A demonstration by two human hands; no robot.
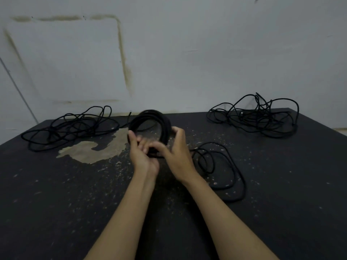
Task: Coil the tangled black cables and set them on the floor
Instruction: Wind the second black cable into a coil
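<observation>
**One cable nearly coiled, two tangles untouched**

Nearest the camera, two bare forearms reach forward over the dark, paint-flecked desk (75,212). The left hand (142,152) has its fingers curled round the bottom of a black coil (150,124), held upright just above the desk. The right hand (176,152) pinches the same coil at its lower right edge, thumb on the rim; motion blur hides exactly how the fingers lie where the two hands meet.

Just right of the hands, the loose tail (221,169) of this cable lies on the desk in a few open loops, not yet wound in. So this first coil looks mostly done but unfinished.

Farther back, near the wall, sit two tangled heaps: the left tangle (69,126) and the right tangle (255,117), neither one started. The floor is out of view, so I cannot tell whether any coil lies there.
</observation>
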